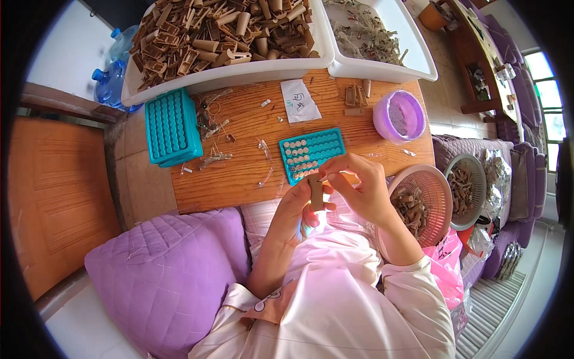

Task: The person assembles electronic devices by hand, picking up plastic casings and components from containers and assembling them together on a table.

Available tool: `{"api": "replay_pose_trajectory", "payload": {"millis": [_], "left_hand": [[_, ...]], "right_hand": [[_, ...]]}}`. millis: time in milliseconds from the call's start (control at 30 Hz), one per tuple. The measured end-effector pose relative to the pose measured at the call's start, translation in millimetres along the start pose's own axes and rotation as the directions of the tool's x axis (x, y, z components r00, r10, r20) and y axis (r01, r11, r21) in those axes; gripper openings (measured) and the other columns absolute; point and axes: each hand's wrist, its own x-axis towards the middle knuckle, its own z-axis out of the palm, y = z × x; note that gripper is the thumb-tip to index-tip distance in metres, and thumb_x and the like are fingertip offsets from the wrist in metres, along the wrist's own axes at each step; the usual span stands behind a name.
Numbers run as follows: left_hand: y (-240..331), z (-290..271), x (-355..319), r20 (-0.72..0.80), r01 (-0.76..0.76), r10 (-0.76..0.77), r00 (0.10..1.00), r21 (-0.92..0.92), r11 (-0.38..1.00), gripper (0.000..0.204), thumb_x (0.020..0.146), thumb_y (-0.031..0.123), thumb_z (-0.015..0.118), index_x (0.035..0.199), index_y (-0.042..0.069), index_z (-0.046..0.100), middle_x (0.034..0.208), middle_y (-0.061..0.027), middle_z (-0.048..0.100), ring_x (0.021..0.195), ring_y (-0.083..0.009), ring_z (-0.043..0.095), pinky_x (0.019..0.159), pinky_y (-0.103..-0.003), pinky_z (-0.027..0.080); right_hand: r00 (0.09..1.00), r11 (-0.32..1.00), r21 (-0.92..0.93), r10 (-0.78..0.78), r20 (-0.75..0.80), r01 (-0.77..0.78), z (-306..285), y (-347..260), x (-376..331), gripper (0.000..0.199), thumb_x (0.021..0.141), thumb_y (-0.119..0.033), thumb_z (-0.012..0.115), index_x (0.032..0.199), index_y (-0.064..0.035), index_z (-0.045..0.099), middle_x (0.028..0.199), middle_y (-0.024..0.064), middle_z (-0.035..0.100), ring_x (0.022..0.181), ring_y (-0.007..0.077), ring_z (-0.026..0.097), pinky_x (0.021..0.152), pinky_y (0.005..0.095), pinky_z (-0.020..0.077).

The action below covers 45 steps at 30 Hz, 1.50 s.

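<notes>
In front of my chest, my left hand (297,206) grips a narrow brown plastic casing (316,192), held roughly upright between thumb and fingers. My right hand (363,185) is closed in a pinch at the casing's top end; whatever lies between those fingertips is too small to make out. Just beyond my hands a teal tray (326,143) rests on the table, its left columns filled with small round silvery pieces (297,158). A stack of similar teal trays (173,128) stands at the table's left side.
Brown casings (224,36) fill a large white bin (227,76) at the back; another white bin (382,73) holds tangled clear-and-brown parts. Wire bits (215,158), a paper note (301,100) and a purple tub (399,116) lie about the wooden table (239,185). A pink basket (439,203) stands right.
</notes>
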Motion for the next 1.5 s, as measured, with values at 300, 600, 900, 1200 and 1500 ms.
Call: {"api": "replay_pose_trajectory", "payload": {"millis": [300, 600, 900, 1200, 1500], "left_hand": [[-1, 2, 3, 0.049, -0.044, 0.043, 0.998, 0.025, 0.999, 0.041, 0.087, 0.029, 0.040, 0.113, -0.003, 0.035, 0.095, -0.0147, 0.055, 0.073, -0.0199, 0.062, 0.043, -0.017, 0.052], [-4, 2, 3, -0.228, 0.026, 0.053, 0.972, 0.332, 0.943, 0.040, 0.087, 0.034, 0.039, 0.114, 0.005, 0.041, 0.083, -0.0026, 0.054, 0.073, -0.0096, 0.058, 0.043, -0.015, 0.047], [-11, -4, 11, -0.216, 0.056, 0.010, 0.976, 0.297, 0.953, 0.041, 0.087, 0.030, 0.039, 0.119, 0.004, 0.035, 0.092, -0.0048, 0.053, 0.072, -0.0114, 0.059, 0.043, -0.014, 0.047], [-11, 1, 17, -0.165, 0.080, -0.039, 0.986, 0.250, 0.965, 0.042, 0.087, 0.033, 0.040, 0.117, 0.003, 0.038, 0.092, -0.0045, 0.054, 0.074, -0.0135, 0.060, 0.042, -0.015, 0.046], [-26, 18, 30, -0.069, 0.196, -0.184, 0.980, 0.415, 0.888, 0.044, 0.086, 0.033, 0.043, 0.118, 0.006, 0.036, 0.098, -0.0065, 0.051, 0.078, -0.0133, 0.058, 0.039, -0.015, 0.039]], "right_hand": [[0.997, 0.995, -0.077, -0.072, -0.013, 0.070, 4, 0, -5, 0.007, 0.071, 0.001, 0.056, 0.077, -0.0001, 0.053, 0.081, 0.0101, 0.060, 0.072, 0.0244, 0.060, 0.059, 0.0289, 0.0489], [0.984, 0.971, -0.163, -0.162, 0.076, 0.173, 10, 25, -5, 0.007, 0.072, 0.000, 0.053, 0.079, -0.0012, 0.053, 0.076, 0.0107, 0.058, 0.062, 0.0258, 0.059, 0.053, 0.0307, 0.0483], [0.983, 0.987, -0.159, 0.006, 0.185, 0.024, 2, 43, -4, 0.004, 0.072, 0.001, 0.054, 0.076, 0.0006, 0.053, 0.078, 0.0108, 0.059, 0.067, 0.0245, 0.059, 0.058, 0.0289, 0.0477], [0.975, 0.988, -0.116, -0.075, 0.207, 0.100, -12, 38, 3, 0.009, 0.072, -0.002, 0.054, 0.081, -0.0036, 0.051, 0.074, 0.0108, 0.056, 0.065, 0.0286, 0.057, 0.054, 0.0334, 0.0458], [0.953, 0.982, 0.180, -0.001, 0.302, -0.056, -54, 43, -8, 0.012, 0.073, -0.002, 0.054, 0.084, -0.0005, 0.051, 0.087, 0.0118, 0.056, 0.083, 0.0290, 0.053, 0.071, 0.0333, 0.0420]]}}
